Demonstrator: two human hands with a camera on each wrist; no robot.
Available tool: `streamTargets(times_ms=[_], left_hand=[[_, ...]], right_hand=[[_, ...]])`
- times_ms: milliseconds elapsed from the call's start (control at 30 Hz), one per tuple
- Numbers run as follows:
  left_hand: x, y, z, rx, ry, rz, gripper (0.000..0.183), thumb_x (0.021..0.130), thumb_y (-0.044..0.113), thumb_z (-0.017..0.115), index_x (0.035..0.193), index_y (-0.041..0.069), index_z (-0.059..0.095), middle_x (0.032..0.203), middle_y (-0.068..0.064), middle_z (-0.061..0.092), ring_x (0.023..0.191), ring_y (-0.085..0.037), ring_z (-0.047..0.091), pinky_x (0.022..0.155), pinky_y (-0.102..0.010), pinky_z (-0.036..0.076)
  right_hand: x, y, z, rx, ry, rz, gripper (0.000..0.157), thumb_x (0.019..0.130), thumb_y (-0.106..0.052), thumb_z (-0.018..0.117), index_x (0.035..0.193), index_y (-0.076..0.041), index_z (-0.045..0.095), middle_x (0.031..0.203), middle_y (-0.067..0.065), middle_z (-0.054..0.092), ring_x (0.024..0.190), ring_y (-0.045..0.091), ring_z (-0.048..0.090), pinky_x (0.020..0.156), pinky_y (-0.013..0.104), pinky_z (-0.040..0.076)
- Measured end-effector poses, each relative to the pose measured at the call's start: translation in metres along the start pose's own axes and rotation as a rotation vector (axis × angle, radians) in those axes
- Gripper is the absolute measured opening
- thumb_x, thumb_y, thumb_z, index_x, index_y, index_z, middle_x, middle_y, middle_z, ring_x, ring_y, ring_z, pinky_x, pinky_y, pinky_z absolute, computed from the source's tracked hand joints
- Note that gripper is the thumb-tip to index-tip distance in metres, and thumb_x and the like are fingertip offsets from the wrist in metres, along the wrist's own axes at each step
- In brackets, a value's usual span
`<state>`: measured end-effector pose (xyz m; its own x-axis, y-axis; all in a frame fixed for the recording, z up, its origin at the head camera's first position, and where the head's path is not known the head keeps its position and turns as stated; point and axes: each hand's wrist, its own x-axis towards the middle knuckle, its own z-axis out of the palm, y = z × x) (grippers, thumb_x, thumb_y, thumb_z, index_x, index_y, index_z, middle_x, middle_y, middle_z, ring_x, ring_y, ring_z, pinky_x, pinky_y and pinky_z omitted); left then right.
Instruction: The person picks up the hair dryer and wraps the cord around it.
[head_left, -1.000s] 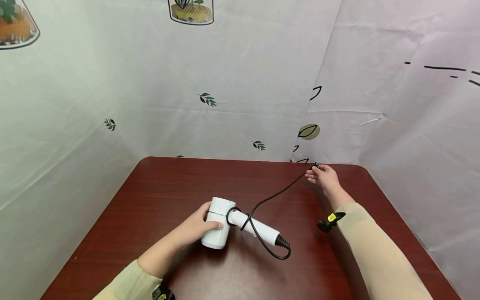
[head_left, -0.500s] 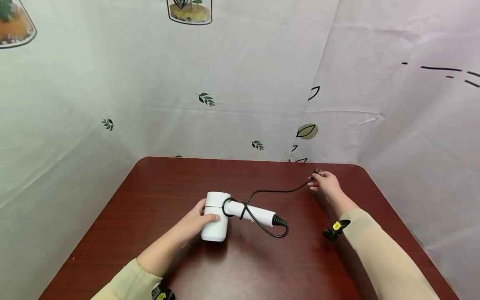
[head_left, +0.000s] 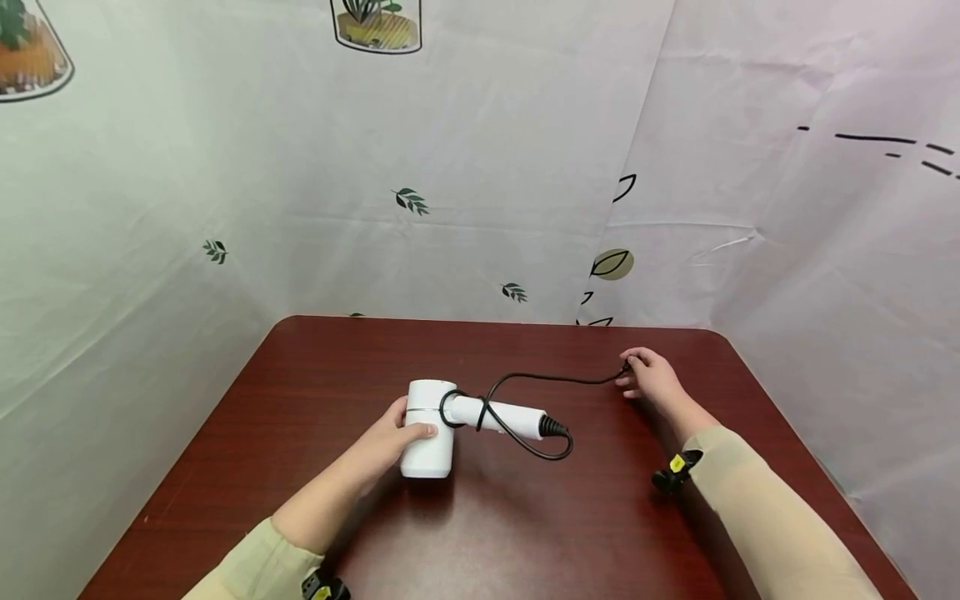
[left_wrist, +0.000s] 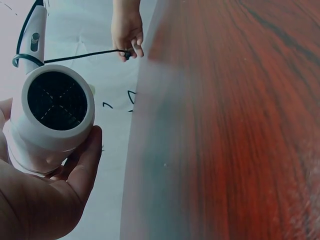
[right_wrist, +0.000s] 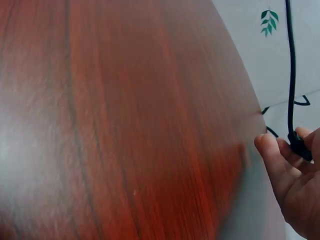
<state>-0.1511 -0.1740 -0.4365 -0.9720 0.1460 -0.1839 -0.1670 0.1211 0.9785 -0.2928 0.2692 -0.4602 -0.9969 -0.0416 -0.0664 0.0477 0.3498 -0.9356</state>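
hair dryer (head_left: 468, 409): likely rigid body, floppy cord (head_left: 551, 377)

just below center, head view. left hand (head_left: 388, 437) grips barrel (head_left: 431, 457); right hand (head_left: 654, 382), farther right, pinches plug (right_wrist: 300, 148). probably light, slick plastic; best hold is barrel, cord loops could snag.

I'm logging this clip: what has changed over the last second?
The right hand has drawn nearer the person with the plug. The handle of the hair dryer has swung away from the person, now nearly sideways, and the cord slants less. Nothing was newly gripped or released: the left hand still holds the hair dryer, cord still looped round the handle.
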Motion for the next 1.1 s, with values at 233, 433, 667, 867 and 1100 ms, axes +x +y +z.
streamTargets(times_ms=[233, 433, 667, 867, 1100], left_hand=[[-0.003, 0.007, -0.003, -0.035, 0.008, -0.003, 0.065, 0.092, 0.018, 0.062, 0.147, 0.003, 0.029, 0.127, -0.020, 0.051, 0.100, -0.025, 0.062, 0.078, -0.040, 0.054], [0.000, 0.009, -0.004, -0.085, 0.021, -0.006, 0.062, 0.092, 0.018, 0.061, 0.144, 0.004, 0.030, 0.125, -0.020, 0.055, 0.096, -0.024, 0.064, 0.076, -0.038, 0.055], [0.000, 0.011, -0.005, -0.100, 0.038, -0.015, 0.063, 0.094, 0.020, 0.060, 0.146, 0.004, 0.027, 0.127, -0.021, 0.055, 0.096, -0.023, 0.064, 0.076, -0.038, 0.055], [0.002, 0.012, -0.004, -0.125, 0.052, -0.030, 0.065, 0.096, 0.021, 0.059, 0.149, 0.005, 0.024, 0.129, -0.021, 0.053, 0.097, -0.023, 0.064, 0.076, -0.039, 0.055], [0.007, 0.013, -0.001, -0.158, 0.084, -0.029, 0.066, 0.096, 0.021, 0.060, 0.149, 0.005, 0.024, 0.132, -0.021, 0.051, 0.094, -0.021, 0.065, 0.073, -0.038, 0.056]], right_hand=[[0.001, 0.003, -0.004, -0.211, -0.037, -0.053, 0.037, 0.099, -0.001, 0.039, 0.135, 0.004, 0.047, 0.115, 0.026, 0.054, 0.083, 0.022, 0.067, 0.063, 0.036, 0.057], [-0.003, 0.002, -0.008, -0.490, -0.111, -0.103, 0.030, 0.101, -0.009, 0.052, 0.131, -0.005, 0.057, 0.088, 0.014, 0.064, 0.071, 0.022, 0.063, 0.060, 0.036, 0.053], [-0.009, 0.000, -0.008, -0.831, -0.064, -0.281, 0.026, 0.096, -0.017, 0.064, 0.120, -0.009, 0.070, 0.107, 0.013, 0.061, 0.084, 0.024, 0.055, 0.074, 0.042, 0.045], [-0.018, -0.005, -0.004, -0.961, -0.097, -0.371, 0.021, 0.093, -0.014, 0.067, 0.111, -0.006, 0.074, 0.119, 0.020, 0.058, 0.110, 0.042, 0.053, 0.090, 0.058, 0.044], [-0.032, -0.016, 0.006, -1.119, -0.165, -0.435, 0.028, 0.097, -0.020, 0.063, 0.119, -0.005, 0.071, 0.109, 0.013, 0.066, 0.106, 0.038, 0.059, 0.089, 0.056, 0.045]])
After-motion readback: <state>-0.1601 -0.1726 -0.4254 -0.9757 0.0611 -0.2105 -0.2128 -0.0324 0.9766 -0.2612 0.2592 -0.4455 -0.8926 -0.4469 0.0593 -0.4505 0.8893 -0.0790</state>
